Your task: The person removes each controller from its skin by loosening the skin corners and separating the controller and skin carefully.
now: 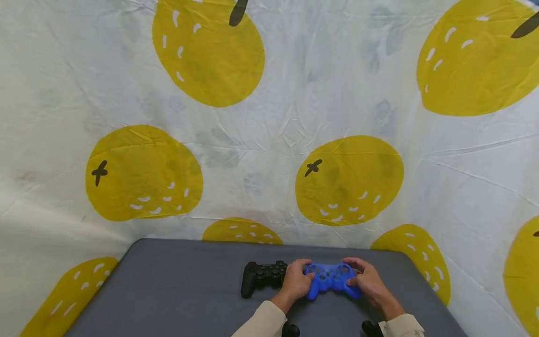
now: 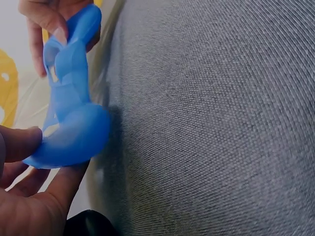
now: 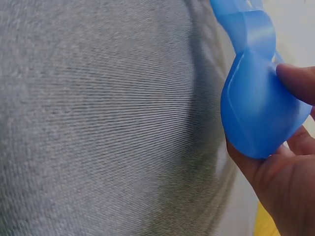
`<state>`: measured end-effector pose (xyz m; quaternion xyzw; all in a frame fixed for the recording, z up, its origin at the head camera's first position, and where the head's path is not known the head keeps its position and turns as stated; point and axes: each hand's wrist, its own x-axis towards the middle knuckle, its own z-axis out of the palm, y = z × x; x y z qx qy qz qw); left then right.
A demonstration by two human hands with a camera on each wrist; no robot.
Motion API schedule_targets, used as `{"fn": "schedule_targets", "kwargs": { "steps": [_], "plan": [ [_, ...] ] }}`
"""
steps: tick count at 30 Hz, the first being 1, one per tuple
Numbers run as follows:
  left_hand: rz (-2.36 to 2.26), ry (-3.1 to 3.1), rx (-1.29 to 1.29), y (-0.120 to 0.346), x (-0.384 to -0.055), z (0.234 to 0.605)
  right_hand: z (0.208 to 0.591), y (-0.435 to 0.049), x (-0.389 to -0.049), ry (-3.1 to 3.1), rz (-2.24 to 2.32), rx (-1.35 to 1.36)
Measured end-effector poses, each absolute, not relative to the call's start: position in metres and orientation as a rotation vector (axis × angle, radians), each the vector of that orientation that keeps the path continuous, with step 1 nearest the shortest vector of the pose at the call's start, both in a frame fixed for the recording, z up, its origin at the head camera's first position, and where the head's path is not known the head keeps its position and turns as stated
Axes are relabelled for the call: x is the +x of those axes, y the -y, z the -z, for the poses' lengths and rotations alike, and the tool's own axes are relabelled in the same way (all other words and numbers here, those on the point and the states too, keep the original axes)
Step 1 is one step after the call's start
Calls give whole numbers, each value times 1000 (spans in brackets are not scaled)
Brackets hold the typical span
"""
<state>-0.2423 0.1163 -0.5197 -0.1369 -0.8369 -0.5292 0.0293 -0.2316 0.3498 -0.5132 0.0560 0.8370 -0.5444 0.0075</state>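
A blue silicone controller cover point(image 1: 330, 277) with cut-out holes is held between both hands over the grey surface. My left hand point(image 1: 296, 281) grips its left end, thumb on the front and fingers behind. On the other end, my right hand point(image 1: 369, 283) pinches the cover the same way, as the right wrist view shows with the thumb against the blue grip point(image 3: 261, 108). In the left wrist view the cover point(image 2: 74, 93) looks thin and hollow through its openings. A black game controller point(image 1: 263, 276) lies just left of my left hand, which overlaps its right end.
The grey fabric-covered table point(image 1: 185, 285) reaches back to a white curtain point(image 1: 269, 182) printed with large yellow fruit. The curtain also hangs along both sides. Black rounded pieces point(image 1: 290, 329) show by the sleeves at the wrists.
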Motion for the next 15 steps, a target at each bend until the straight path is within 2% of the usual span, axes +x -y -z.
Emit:
{"fn": "schedule_targets", "kwargs": {
  "steps": [15],
  "plan": [
    [1519,2654,-467,-123,-244,530,520,-349,-234,-2701,1554,174]
  ]
}}
